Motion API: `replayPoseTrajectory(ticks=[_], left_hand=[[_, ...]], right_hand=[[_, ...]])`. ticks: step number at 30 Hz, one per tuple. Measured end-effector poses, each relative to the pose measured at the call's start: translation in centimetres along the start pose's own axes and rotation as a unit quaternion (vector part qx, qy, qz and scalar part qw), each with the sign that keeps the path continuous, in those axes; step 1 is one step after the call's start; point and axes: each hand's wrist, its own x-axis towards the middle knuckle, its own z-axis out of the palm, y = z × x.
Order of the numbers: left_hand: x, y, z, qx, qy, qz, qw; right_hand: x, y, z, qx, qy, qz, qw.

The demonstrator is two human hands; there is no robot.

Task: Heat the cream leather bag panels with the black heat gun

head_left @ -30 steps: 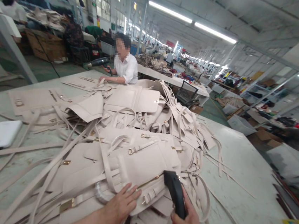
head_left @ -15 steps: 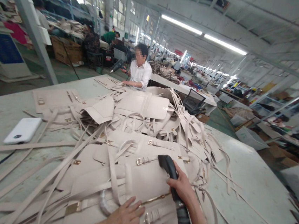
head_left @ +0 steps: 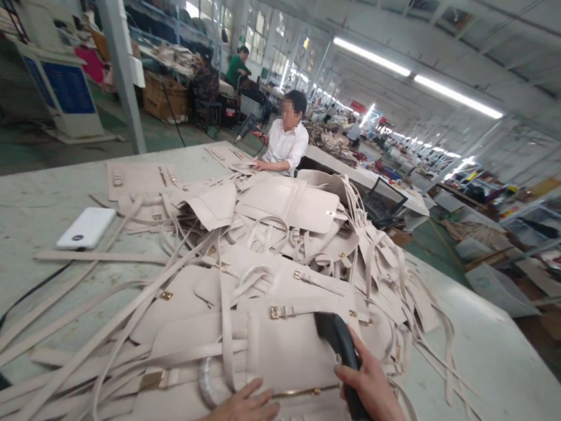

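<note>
My right hand (head_left: 375,385) is wrapped around a black curved hose nozzle (head_left: 346,349), its mouth pointing down at a beige bag panel (head_left: 292,347). In the earlier frame a ribbed black hose runs down from it. My left hand (head_left: 243,415) lies with fingers spread on the bag piece in front, just below a zipper (head_left: 300,390). Beside its fingers is a plastic-wrapped handle (head_left: 207,382). A strap with a gold buckle (head_left: 278,311) crosses the panel near the nozzle's mouth.
Beige bag parts and long straps are heaped across the pale table (head_left: 7,211). A white power bank (head_left: 86,228) with a dark cable (head_left: 29,295) lies at the left. Across the table sits a person in a white shirt (head_left: 286,146), holding a heat gun (head_left: 246,126).
The view has swung left, so everything sits further right in the picture. My right hand still grips the nozzle over the panel; my left hand stays on the bag piece.
</note>
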Motion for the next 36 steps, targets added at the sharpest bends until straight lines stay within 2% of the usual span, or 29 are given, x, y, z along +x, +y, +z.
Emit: replayPoseTrajectory(ticks=[3,6,8,10,12,14,15,18,21,24,28,32,36], left_hand=[[0.3,0.3,-1.5,-0.021,-0.032,-0.013,0.999],[0.2,0.5,-1.1,-0.016,-0.026,-0.02,0.999],[0.2,0.5,-0.4,0.0,-0.008,-0.022,1.0],[0.2,0.5,0.0,0.005,0.002,-0.024,1.0],[0.4,0.5,-0.4,-0.014,-0.014,-0.022,1.0],[0.8,0.7,-1.2,-0.045,-0.038,-0.028,0.998],[1.0,0.9,-1.7,-0.057,-0.047,-0.036,0.997],[1.4,1.2,-2.6,-0.08,-0.062,-0.066,0.993],[1.5,1.3,-3.1,-0.093,-0.093,-0.071,0.989],[1.5,1.8,-4.3,-0.106,-0.12,-0.072,0.984],[0.9,2.3,-6.8,-0.119,-0.123,-0.118,0.978],[-0.8,1.2,-8.0,-0.071,-0.049,-0.233,0.969],[-2.6,-1.1,-8.5,0.005,0.052,-0.346,0.937]], right_hand=[[1.4,0.4,0.9,-0.008,0.048,-0.019,0.999],[2.2,-1.0,1.9,-0.072,0.107,-0.064,0.99],[1.6,-2.2,2.8,-0.074,0.068,-0.075,0.992],[0.4,-2.9,4.0,-0.044,-0.042,-0.064,0.996],[-0.8,-2.8,5.7,-0.014,-0.167,-0.068,0.984],[-1.3,-2.3,7.9,-0.015,-0.233,-0.102,0.967],[-1.2,-2.0,9.0,-0.025,-0.239,-0.121,0.963],[0.3,-1.8,12.2,-0.078,-0.19,-0.156,0.966],[1.9,-2.6,13.8,-0.096,-0.179,-0.168,0.965],[1.9,-3.3,12.8,-0.053,-0.175,-0.168,0.969],[-0.5,-2.6,8.5,-0.011,-0.106,-0.159,0.982],[-3.1,-0.6,4.5,-0.032,-0.055,-0.147,0.987],[-5.1,2.1,2.9,-0.042,-0.079,-0.143,0.986]])
